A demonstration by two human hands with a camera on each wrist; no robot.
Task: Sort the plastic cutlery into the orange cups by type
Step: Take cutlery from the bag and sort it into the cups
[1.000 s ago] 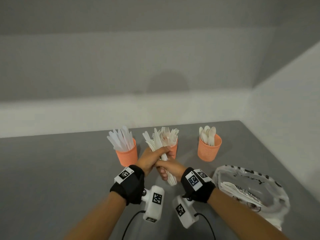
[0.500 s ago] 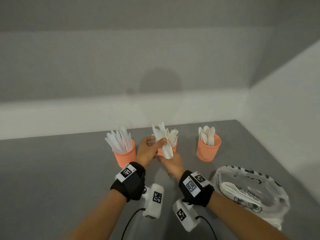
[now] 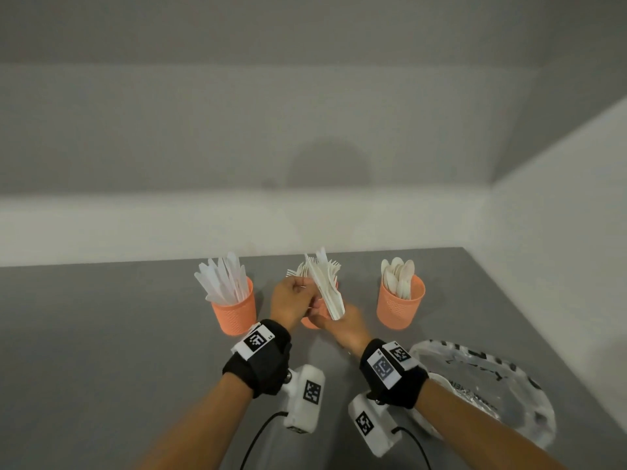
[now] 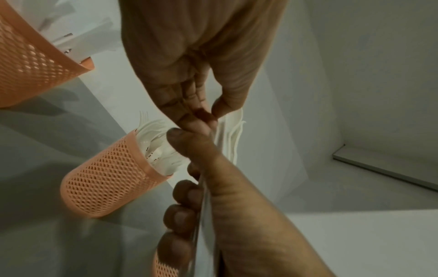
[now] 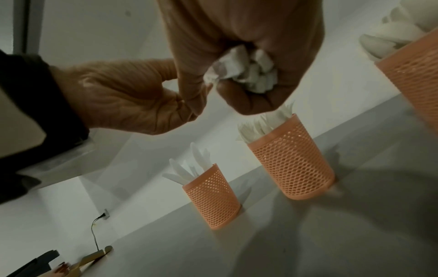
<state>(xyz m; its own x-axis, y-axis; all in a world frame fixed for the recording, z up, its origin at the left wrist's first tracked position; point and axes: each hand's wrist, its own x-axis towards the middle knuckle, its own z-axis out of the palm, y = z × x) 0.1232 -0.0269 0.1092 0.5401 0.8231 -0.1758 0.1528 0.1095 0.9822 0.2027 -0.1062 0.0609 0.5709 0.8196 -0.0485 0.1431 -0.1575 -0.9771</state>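
Three orange mesh cups stand in a row: the left cup (image 3: 234, 307) holds knives, the middle cup (image 4: 106, 178) forks, the right cup (image 3: 400, 307) spoons. My right hand (image 3: 334, 320) grips a bundle of white plastic cutlery (image 3: 327, 293) by the handles, tilted up in front of the middle cup. The handle ends (image 5: 244, 73) show inside its fist. My left hand (image 3: 307, 295) is at the bundle's left side. Its thumb and fingers (image 4: 208, 112) pinch one piece at the bundle's edge; I cannot tell which type. The hands hide most of the middle cup in the head view.
A clear plastic bag (image 3: 485, 385) with more white cutlery lies on the grey table (image 3: 101, 334) at the right, under my right forearm. White walls close the back and right sides. A cable (image 5: 94, 224) and a gold tool (image 5: 94, 256) lie at the left.
Both hands moved away from me to the middle cup, with the bundle raised. The left hand went from gripping the bundle to pinching a single piece.
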